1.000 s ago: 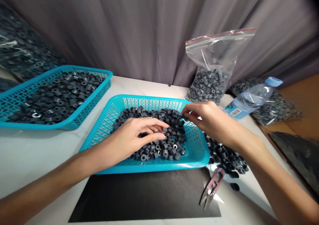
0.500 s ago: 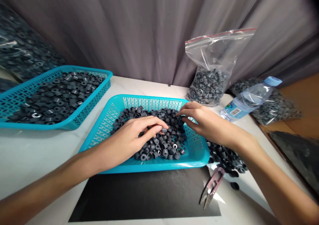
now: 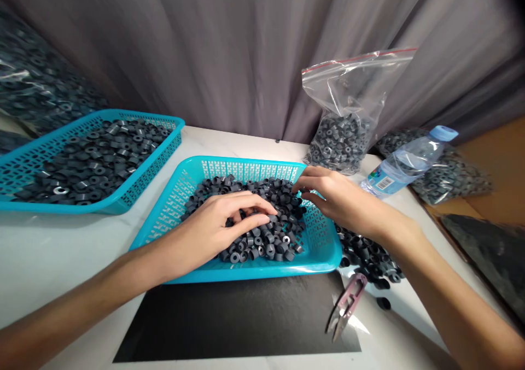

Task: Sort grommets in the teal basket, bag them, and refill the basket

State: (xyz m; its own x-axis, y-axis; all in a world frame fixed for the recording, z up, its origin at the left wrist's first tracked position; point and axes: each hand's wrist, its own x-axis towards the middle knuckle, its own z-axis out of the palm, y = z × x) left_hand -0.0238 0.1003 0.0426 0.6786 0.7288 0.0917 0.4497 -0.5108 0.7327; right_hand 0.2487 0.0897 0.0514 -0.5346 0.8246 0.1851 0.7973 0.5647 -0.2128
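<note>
A turquoise plastic basket (image 3: 233, 274) holds a heap of small dark grey ring-shaped pieces (image 3: 266, 244). My left hand (image 3: 229, 214) lies low over the middle of the heap, its curved fingers and thumb apart; no piece is visible between them. At the basket's right side, my right hand (image 3: 324, 195) reaches over the rim. Its bent fingers touch the pieces at the heap's edge, with a gap between thumb and index finger. The right fingertips are partly lost against the dark pieces, and the left hand covers part of the heap.
Another turquoise basket (image 3: 123, 203) of rings stands left. Behind are a zip bag (image 3: 340, 140) of rings and a water bottle (image 3: 404, 165). Loose black pieces (image 3: 369, 258) lie under my right forearm. Thread snips (image 3: 348, 307) lie across the edge of a black mat (image 3: 229, 321).
My left thumb and fingertips have parted; the grey ring seen between them earlier is no longer visible there. My right hand has barely moved. The view has shifted slightly.
</note>
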